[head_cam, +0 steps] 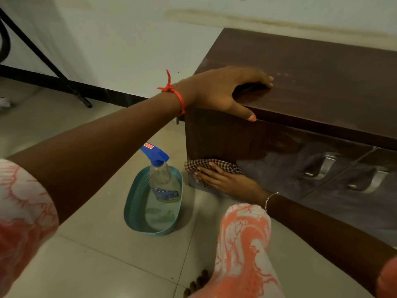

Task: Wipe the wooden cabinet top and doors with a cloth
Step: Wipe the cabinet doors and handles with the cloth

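Observation:
A dark wooden cabinet [322, 67] stands low against the wall on the right. My left hand [223, 89] grips its top left corner, fingers lying on the top and thumb down over the front edge. My right hand [225, 181] presses a brown checked cloth [217, 165] flat against the lower left of the cabinet's left door [268, 151], fingers spread on the cloth. Part of the cloth is hidden under that hand. The door surface looks streaky and damp to the right of the cloth.
A spray bottle [162, 177] with a blue trigger head stands in a teal plastic basket [135, 203] on the tiled floor left of the cabinet. Two metal handles [322, 166] sit on the doors. A black stand leg [64, 80] slants at the back left. My knee [242, 244] is low in front.

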